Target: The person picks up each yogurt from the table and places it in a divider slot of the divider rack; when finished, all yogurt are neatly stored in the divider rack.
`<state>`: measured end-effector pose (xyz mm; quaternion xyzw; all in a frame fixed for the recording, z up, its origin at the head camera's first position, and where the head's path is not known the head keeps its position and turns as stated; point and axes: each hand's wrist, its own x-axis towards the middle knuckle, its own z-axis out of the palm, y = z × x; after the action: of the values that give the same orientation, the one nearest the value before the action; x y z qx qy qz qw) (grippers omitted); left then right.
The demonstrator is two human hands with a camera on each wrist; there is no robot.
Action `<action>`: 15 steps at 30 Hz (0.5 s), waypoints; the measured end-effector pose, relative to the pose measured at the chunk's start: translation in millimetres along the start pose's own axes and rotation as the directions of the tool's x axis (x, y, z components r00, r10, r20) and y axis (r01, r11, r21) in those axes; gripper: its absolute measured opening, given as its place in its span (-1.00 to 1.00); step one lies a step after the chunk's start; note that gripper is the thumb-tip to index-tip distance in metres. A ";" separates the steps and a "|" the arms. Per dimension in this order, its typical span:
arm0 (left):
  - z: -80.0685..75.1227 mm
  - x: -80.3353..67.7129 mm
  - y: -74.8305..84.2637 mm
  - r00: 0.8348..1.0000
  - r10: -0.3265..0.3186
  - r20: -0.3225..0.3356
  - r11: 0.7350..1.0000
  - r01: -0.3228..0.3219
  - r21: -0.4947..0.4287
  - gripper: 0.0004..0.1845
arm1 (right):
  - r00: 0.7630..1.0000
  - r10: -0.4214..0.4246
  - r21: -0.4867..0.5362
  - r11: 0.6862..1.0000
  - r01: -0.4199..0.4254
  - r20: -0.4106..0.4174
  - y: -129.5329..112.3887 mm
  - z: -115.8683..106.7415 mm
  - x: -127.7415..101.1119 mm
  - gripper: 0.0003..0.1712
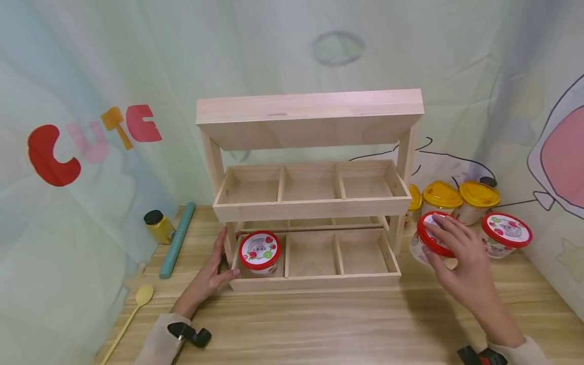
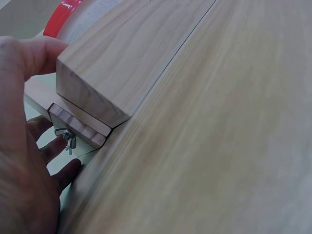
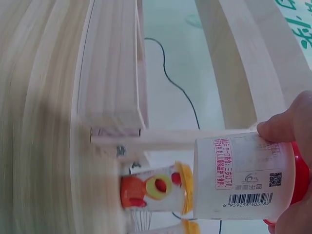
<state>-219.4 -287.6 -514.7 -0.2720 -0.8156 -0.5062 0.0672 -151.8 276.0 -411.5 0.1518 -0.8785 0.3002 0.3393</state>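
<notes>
In the middle of the frame stands a pale wooden shelf rack (image 1: pixel 315 203) with a slanted top board and two trays, each cut into three boxes. It sits on a light wooden table (image 1: pixel 319 324). The person's left hand (image 1: pixel 211 274) is at the lower left corner of the rack, with its fingers spread and its thumb pressing against the front corner of the bottom tray. In the left box of that bottom tray sits a small white cup with a red lid (image 1: pixel 259 252), just beside the left hand. At the right of the frame, the right hand (image 1: pixel 461 258) is curled over another white cup with a red rim (image 1: pixel 429 242), gripping it by the lid, just to the right of the rack. The right wrist view shows this cup tipped and off the table, with a bar code on its side. One more red-lidded cup (image 1: pixel 505 234) stands on the table near the right hand. Behind them are yellow-lidded cups (image 1: pixel 461 200). At the left of the frame lie a teal roll (image 1: pixel 178 247), a small yellow jar with a black cap (image 1: pixel 158 225) and a yellow spoon (image 1: pixel 132 314).
</notes>
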 end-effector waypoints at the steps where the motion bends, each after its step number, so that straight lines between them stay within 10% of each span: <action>1: 0.1 -0.2 -0.1 1.000 0.002 0.000 1.000 -0.002 -0.002 0.23 | 1.000 -0.004 -0.002 1.000 0.004 0.003 -1.8 0.6 -0.3 -0.20; 15: -0.4 -0.9 -0.7 1.000 -0.013 0.000 1.000 0.013 -0.001 0.22 | 0.996 -0.065 0.069 0.996 0.062 0.055 -18.9 18.5 -3.4 -0.21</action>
<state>-219.0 -288.5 -515.4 -0.2666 -0.8171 -0.5071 0.0638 -149.8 249.9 -416.8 0.1995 -0.8720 0.3140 0.3181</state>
